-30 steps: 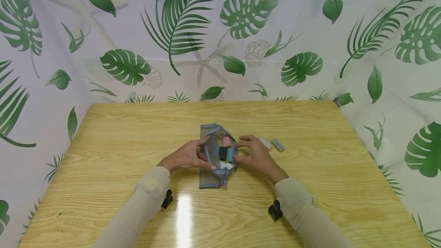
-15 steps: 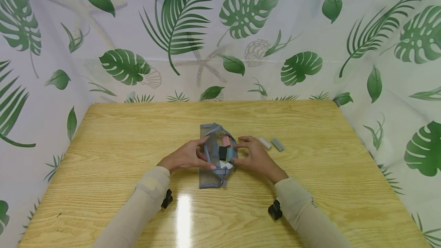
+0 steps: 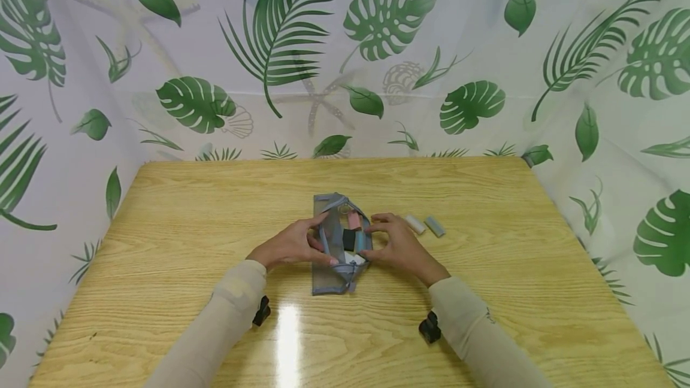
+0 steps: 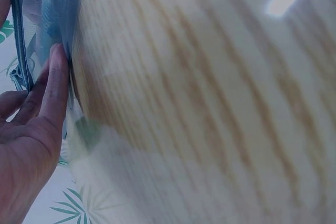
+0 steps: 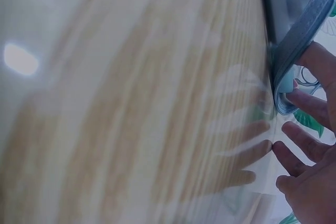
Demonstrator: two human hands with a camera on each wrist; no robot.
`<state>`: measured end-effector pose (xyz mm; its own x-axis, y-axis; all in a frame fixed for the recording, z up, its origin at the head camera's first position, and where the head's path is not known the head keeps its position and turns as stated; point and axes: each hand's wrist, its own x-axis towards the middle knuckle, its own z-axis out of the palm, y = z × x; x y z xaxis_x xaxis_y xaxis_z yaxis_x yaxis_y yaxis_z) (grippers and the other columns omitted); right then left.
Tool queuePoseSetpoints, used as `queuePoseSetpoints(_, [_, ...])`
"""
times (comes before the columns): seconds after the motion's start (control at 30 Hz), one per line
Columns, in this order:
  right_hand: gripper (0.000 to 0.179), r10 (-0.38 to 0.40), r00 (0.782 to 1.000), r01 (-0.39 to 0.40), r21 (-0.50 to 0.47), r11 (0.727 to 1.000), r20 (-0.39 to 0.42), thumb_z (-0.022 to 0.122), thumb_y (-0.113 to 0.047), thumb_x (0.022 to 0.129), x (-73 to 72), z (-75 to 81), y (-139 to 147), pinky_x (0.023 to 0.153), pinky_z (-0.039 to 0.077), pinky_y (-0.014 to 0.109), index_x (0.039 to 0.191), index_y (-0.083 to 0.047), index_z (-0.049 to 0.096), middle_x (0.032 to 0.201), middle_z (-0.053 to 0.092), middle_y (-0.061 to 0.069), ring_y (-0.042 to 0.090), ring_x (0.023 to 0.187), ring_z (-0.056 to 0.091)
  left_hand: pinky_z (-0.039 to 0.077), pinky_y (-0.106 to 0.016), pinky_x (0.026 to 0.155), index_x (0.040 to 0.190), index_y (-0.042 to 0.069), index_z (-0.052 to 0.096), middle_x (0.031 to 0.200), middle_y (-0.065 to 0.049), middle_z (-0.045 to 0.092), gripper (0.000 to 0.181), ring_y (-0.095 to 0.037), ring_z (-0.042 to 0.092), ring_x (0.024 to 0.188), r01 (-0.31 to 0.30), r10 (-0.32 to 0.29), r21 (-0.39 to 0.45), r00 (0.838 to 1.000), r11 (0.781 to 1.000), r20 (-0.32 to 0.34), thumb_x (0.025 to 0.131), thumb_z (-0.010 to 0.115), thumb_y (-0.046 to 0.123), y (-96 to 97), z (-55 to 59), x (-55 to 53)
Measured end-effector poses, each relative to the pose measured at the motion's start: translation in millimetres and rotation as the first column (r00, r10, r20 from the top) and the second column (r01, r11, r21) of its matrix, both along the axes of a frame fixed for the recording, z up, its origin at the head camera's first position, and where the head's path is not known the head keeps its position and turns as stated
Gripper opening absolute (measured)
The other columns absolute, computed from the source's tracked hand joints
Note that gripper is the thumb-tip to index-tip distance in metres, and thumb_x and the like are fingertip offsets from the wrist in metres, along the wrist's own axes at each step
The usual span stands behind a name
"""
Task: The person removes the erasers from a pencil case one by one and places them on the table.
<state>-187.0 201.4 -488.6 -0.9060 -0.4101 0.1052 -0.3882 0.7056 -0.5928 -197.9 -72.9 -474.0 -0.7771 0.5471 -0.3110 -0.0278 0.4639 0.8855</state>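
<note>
**Pouch (image 3: 335, 238) held wide by its rim**

The mesh pouch lay mid-surface (image 3: 215, 196). Your left hand (image 3: 293, 244) gripped its left rim, thumb and fingers curved well apart; your right hand (image 3: 401, 247) held the right rim, thumb and fingers bent, less spread. That seemingly kept the mouth from sagging over the pink piece (image 3: 353, 220) and black piece (image 3: 349, 240) inside. A pale piece (image 3: 414, 224) lay beside your right hand.

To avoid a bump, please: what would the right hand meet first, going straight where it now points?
The mesh pouch at its right rim, which the right hand seems to touch; then perhaps the blue block, depth being unclear.
</note>
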Motion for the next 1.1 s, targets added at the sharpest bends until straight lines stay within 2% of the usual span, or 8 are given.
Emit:
queuePoseSetpoints(0.43, [0.042,0.006,1.000,-0.007,-0.025,1.000,-0.029,0.088,-0.026,0.079,0.7,1.8,0,0.104,0.039,0.061,0.110,0.000,0.077,0.133,0.059,0.025,0.043,0.125,0.053,0.054,-0.036,0.085,0.164,0.018,0.016,0.104,-0.007,0.069,0.112,-0.016,0.067,0.093,-0.002,0.002,0.007,1.000,1.000,0.011,0.080,0.089,0.028,1.0,-0.8,-1.2])
queuePoseSetpoints(1.1, [0.043,-0.014,1.000,0.013,-0.045,0.999,-0.013,0.088,-0.026,0.081,-0.1,13.0,7,0.106,0.037,0.063,0.113,0.001,0.076,0.140,0.054,0.026,0.046,0.131,0.048,0.053,-0.037,0.086,0.164,0.018,0.016,0.105,-0.007,0.068,0.113,-0.016,0.067,0.095,-0.003,0.003,0.009,1.000,1.000,0.006,0.080,0.090,0.027,-0.3,-0.8,-0.5])
